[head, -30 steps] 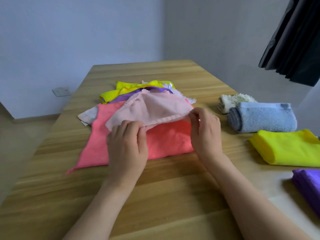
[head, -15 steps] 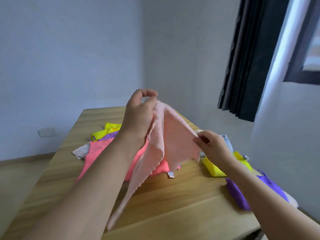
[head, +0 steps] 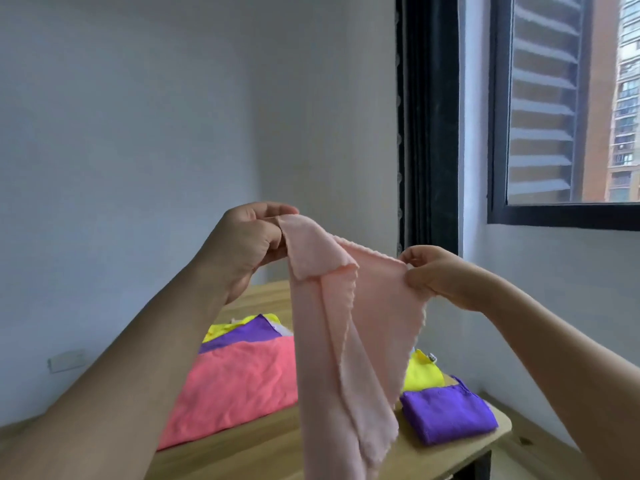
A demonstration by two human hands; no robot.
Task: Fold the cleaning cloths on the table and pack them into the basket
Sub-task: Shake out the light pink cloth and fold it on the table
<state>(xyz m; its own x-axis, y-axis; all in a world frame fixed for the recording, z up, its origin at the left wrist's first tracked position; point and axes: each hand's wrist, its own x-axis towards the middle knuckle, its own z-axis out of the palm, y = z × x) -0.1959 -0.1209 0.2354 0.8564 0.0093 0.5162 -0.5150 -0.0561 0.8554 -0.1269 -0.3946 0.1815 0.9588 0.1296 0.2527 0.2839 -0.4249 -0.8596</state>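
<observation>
Above the wooden table (head: 277,452), both hands held a pale pink cloth (head: 346,341) in the air, well clear of the surface. The left hand (head: 247,247) pinched one upper corner between thumb and curled fingers; the right hand (head: 433,271) pinched the opposite corner, lower and well apart from the left. The cloth was soft and finely napped, with a scalloped stitched edge, and it hung in long loose folds that tapered downward past the bottom of the view. On the light, grained tabletop behind it lay a coral cloth (head: 235,386), spread flat and slightly rumpled, over a purple cloth (head: 242,336) and a yellow cloth (head: 221,330). Near the table's right edge sat a folded purple cloth (head: 446,417), thick and rectangular, just beside a folded yellow cloth (head: 422,375).
</observation>
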